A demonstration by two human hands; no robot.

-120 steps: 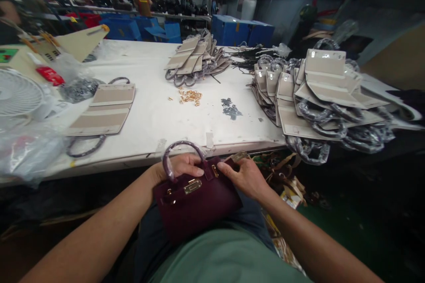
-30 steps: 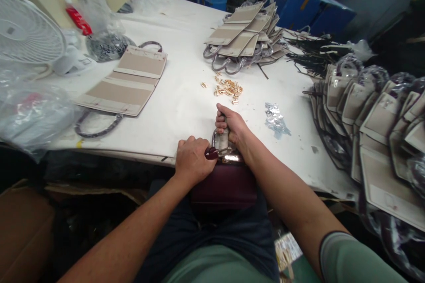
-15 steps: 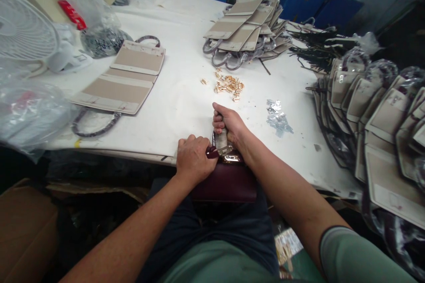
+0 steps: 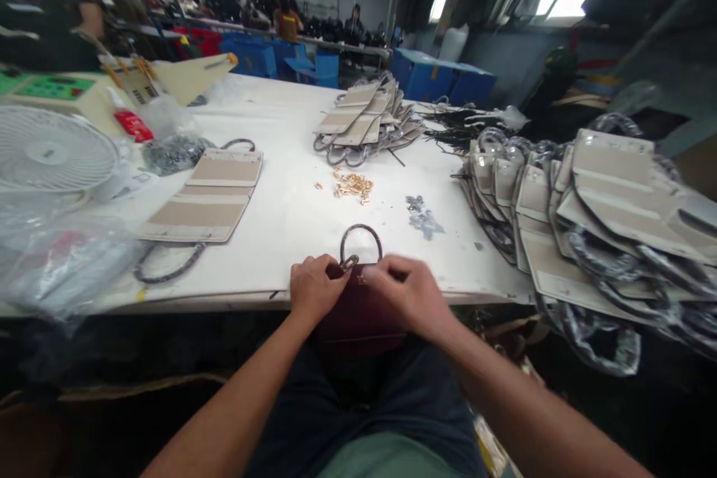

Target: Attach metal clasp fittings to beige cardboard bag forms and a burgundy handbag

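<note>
The burgundy handbag (image 4: 363,323) is sitting upright on the person's lap at six o'clock, pressing against the near edge of the white table (image 4: 291,216), with its looped handle (image 4: 361,228) standing up over the tabletop. The left hand (image 4: 312,288) is curling its fingers shut on the bag's top edge, right at a small gold clasp (image 4: 349,263). The right hand (image 4: 410,293) is blurring; its fingers are bending onto the same top edge, though whether they are gripping cannot be told. At twelve o'clock from the hands a heap of gold fittings (image 4: 352,185) is lying on the table, and foil scraps (image 4: 423,218) are lying at one o'clock. A flat beige panel (image 4: 205,198) is lying at ten o'clock, and a large pile of such panels (image 4: 588,194) is sitting at three o'clock.
</note>
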